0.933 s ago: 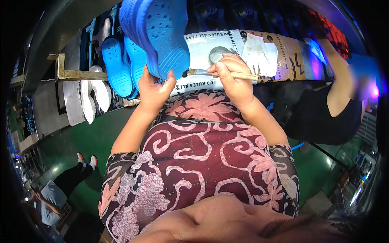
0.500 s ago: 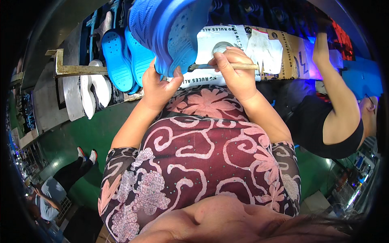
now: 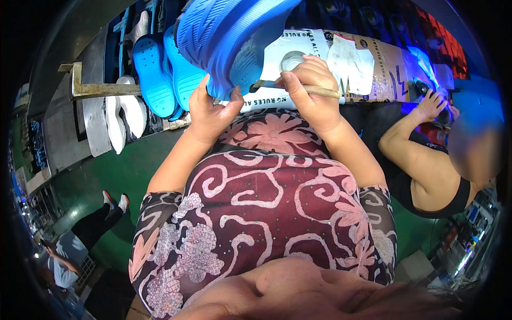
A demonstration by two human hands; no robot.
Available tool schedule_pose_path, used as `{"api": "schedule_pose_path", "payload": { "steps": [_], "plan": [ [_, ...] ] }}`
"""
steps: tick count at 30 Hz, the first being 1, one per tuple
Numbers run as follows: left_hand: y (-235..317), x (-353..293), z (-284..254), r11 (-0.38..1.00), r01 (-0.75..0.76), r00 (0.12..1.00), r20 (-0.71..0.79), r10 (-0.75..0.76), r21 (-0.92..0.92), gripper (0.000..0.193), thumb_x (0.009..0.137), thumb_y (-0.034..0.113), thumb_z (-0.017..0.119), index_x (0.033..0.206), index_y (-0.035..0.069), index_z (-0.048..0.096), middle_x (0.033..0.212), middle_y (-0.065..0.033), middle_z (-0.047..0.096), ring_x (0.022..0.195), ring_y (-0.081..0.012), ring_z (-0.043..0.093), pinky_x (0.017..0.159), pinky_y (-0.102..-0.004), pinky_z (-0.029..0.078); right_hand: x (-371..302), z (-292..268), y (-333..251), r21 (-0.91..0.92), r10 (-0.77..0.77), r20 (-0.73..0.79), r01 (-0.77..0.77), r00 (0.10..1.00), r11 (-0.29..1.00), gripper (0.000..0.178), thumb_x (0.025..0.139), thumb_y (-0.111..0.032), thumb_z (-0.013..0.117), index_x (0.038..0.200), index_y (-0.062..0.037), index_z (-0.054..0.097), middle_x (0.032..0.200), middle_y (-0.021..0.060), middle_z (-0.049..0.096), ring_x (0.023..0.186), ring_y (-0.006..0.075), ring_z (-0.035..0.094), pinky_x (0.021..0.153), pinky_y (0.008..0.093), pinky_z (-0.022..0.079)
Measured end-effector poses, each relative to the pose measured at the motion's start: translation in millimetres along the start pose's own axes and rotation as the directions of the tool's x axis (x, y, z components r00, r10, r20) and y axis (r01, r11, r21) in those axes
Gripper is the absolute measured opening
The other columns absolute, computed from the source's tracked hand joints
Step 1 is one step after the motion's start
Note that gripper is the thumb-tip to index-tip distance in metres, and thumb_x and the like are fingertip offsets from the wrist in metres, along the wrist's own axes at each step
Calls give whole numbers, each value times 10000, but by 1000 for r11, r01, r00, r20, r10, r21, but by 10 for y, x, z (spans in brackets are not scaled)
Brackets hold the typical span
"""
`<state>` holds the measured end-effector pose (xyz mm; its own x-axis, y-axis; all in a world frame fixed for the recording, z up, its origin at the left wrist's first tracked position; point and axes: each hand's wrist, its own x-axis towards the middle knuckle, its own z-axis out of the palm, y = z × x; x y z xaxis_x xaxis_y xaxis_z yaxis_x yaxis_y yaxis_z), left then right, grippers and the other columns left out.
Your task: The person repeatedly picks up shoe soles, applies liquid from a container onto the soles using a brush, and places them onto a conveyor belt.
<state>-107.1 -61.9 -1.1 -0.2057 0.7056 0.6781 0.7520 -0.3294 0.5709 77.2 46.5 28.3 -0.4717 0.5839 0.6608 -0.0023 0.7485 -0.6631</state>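
The left hand (image 3: 210,109) is clamped on the lower edge of a large bright blue moulded foam clog (image 3: 229,40), which is held up, ridged sole outward, in front of the chest and over the near edge of the paper-covered workbench (image 3: 368,64). The right hand (image 3: 312,90) is closed in a fist round a thin wooden-handled brush or scraping tool (image 3: 298,89), whose dark tip touches the clog's rim just right of the left thumb. The two hands are close together but do not touch, with the tool bridging the gap between them. Judging from this, the work on the clog's edge is under way: the tip sits at one spot low on the rim, and the frame does not show how much of the rim has been covered, since no glue line or trimmed mark can be made out. Left of the held clog, further blue foam clogs (image 3: 160,74) stand in a row on the bench, and left of those lie pale white shoe soles (image 3: 125,114) beside a rusty metal angle bar (image 3: 101,88); whether these are finished or waiting cannot be told. Right of the held clog, beyond the bench's cardboard sheet, a co-worker's bare arm (image 3: 410,138) reaches toward a blue-lit part of the bench. Below the clog, the green floor (image 3: 112,176) shows beside the patterned maroon blouse (image 3: 266,202).
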Motion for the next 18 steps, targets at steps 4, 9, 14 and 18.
{"api": "schedule_pose_path", "payload": {
  "steps": [4, 9, 14, 18],
  "plan": [
    [19, -1, -6, 1000, 25, 1000, 11, -25, 0, 560, 649, -12, 687, 1155, -46, 447, 823, -119, 645, 693, -185, 649, 621, -266, 503, -7, -80, -15, -72, -3, 4, 4, 1000, 997, 205, 785, -157, 630, 604, -61, 632, 549, 56, 560, 532, 227, 506, 675, 331, 398],
    [-27, -40, 16, 997, 48, 999, 22, -47, -68, 556, 647, -24, 682, 1151, -39, 448, 820, -116, 643, 677, -188, 644, 614, -267, 500, -36, -99, -35, -47, -4, -5, 4, 1000, 999, 212, 792, -179, 617, 610, -72, 634, 557, 40, 557, 547, 219, 518, 748, 347, 410],
    [-103, -65, 63, 998, -33, 999, -18, 32, -45, 561, 648, -37, 670, 1158, -24, 437, 816, -110, 639, 651, -211, 639, 597, -270, 496, -21, -30, -60, -93, -88, 56, 93, 995, 991, 199, 779, -189, 631, 617, -73, 635, 553, 28, 543, 548, 209, 516, 768, 357, 407],
    [-127, -50, 93, 992, -113, 992, -58, 110, -61, 597, 650, -26, 667, 1190, 6, 415, 824, -109, 639, 651, -245, 638, 599, -278, 495, -54, -63, -41, -92, -52, 81, 60, 995, 994, 192, 779, -193, 632, 626, -77, 634, 544, 15, 528, 546, 198, 510, 768, 359, 403]
  ]
}}
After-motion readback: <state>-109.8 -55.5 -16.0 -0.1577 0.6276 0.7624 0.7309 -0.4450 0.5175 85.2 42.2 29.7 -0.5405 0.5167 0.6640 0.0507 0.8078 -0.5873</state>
